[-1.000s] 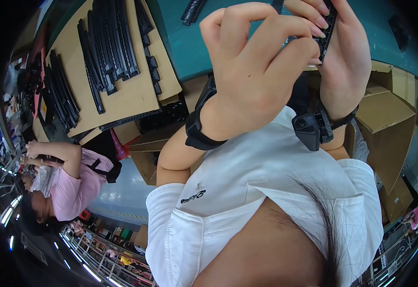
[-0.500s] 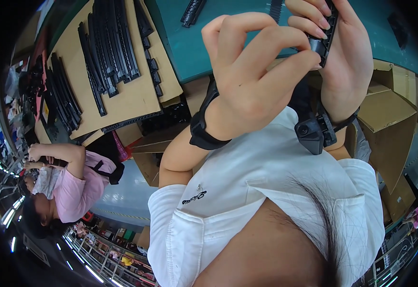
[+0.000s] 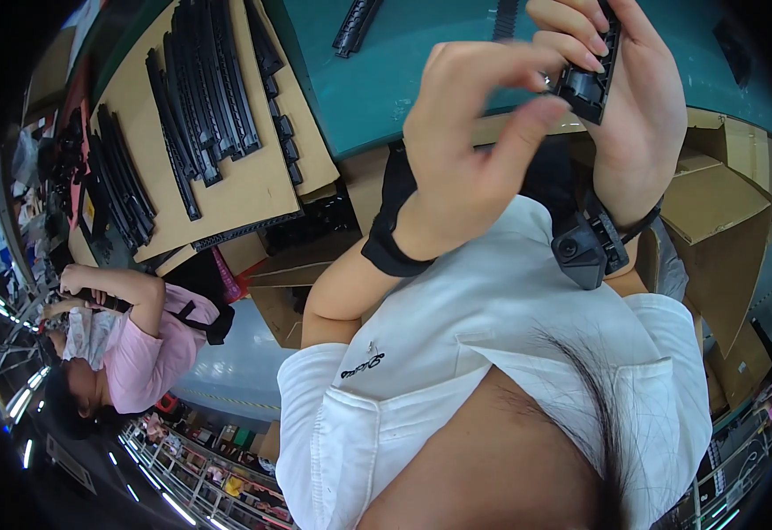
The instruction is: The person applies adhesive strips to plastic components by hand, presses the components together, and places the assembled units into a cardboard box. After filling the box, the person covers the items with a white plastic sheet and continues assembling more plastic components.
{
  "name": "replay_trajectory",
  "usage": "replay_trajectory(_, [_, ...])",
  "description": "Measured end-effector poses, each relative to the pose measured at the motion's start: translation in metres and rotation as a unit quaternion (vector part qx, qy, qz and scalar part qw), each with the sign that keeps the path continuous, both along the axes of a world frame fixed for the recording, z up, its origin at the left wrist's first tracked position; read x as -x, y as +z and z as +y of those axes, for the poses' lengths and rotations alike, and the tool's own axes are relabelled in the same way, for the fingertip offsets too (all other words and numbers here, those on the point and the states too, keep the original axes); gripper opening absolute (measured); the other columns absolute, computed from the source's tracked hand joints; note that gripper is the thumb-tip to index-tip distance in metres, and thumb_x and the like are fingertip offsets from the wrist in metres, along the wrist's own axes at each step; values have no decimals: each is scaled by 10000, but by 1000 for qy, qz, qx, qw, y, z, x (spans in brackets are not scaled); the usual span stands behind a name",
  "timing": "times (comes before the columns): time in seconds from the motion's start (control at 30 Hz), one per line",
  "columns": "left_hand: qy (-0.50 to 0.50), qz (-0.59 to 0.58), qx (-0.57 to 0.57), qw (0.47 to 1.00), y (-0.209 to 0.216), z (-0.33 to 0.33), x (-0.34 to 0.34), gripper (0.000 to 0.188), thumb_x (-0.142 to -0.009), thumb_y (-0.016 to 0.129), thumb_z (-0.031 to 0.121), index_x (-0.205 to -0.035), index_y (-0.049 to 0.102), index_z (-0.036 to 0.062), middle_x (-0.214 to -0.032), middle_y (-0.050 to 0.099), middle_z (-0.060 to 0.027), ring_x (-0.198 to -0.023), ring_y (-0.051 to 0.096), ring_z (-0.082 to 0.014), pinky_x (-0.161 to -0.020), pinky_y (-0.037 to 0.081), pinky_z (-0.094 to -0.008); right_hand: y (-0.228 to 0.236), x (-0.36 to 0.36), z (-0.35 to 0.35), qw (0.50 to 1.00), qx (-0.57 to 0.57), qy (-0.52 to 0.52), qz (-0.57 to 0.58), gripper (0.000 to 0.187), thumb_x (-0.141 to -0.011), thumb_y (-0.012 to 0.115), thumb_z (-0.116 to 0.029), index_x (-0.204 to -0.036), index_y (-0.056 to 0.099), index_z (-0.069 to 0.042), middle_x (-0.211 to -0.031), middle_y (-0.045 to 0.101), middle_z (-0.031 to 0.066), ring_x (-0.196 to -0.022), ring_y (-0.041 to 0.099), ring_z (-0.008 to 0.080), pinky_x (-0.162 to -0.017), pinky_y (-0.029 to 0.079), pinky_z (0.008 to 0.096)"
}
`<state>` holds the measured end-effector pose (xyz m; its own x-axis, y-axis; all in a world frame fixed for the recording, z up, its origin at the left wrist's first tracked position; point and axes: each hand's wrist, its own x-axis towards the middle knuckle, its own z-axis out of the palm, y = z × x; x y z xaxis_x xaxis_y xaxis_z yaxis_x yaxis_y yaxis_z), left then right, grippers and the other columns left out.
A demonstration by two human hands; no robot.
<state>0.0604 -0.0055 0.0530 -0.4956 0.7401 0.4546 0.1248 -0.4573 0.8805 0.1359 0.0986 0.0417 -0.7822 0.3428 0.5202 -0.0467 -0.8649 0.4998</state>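
My right hand (image 3: 637, 106) grips a narrow black plastic strip (image 3: 587, 93), its fingers curled over the strip and the thumb along the far side. The strip's lower end sticks out below the fingertips, tilted. Close by on the left is my left hand (image 3: 478, 132), partly smeared by motion, its thumb and forefinger apart beside that end. A tiny shiny bit (image 3: 545, 79) shows by the left forefinger's tip; whether it is touched there I cannot tell. Both wrists wear black bands, and a small black device (image 3: 578, 250) sits at the right wrist.
A green table (image 3: 350, 97) lies beyond my hands with a black strip (image 3: 355, 26) on it. At left, cardboard (image 3: 227, 199) bears several long black strips (image 3: 200, 88). Cardboard boxes (image 3: 721, 208) stand at right. A person in pink (image 3: 143, 353) works at far left.
My left hand's thumb and forefinger have parted and drawn back slightly from the strip's end, baring more of it. My right hand keeps its hold nearly unmoved.
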Motion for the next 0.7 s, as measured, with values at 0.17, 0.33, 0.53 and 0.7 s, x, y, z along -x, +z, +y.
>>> replay_trajectory(0.17, [-210, -253, 174, 928, 12, -6, 15, 242, -931, 563, 201, -793, 622, 12, -769, 568, -1, -698, 493, -85, -644, 390, -214, 15, -1, -5, 949, -50, -119, -287, 301, -1010, 338, -297, -910, 460, -40, -700, 340, -1, -585, 339, 106, -521, 332, 235])
replay_trajectory(0.33, [-276, -179, 280, 902, 16, -7, 16, 329, -957, 510, 272, -780, 617, 17, -667, 538, 14, -590, 457, -42, -529, 323, -185, -16, 13, -1, 997, -49, -56, -21, 306, -1009, 345, -309, -912, 457, -41, -705, 346, 1, -586, 337, 108, -513, 325, 224])
replay_trajectory(0.53, [-161, -173, 280, 930, 14, -18, 24, 327, -940, 540, 263, -740, 619, 16, -624, 547, 24, -567, 462, -29, -501, 331, -180, 32, 18, -11, 875, -186, -152, -421, 333, -1010, 346, -337, -974, 481, -34, -737, 399, 18, -649, 412, 122, -572, 394, 253])
replay_trajectory(0.7, [-5, -102, 281, 954, 10, -51, 117, 299, -934, 546, 263, -781, 655, 31, -621, 541, 30, -534, 429, -30, -491, 292, -179, 11, 58, 25, 132, -731, -404, -534, 246, -892, 558, -211, -1042, 528, -18, -915, 532, 95, -903, 529, 248, -792, 445, 344])
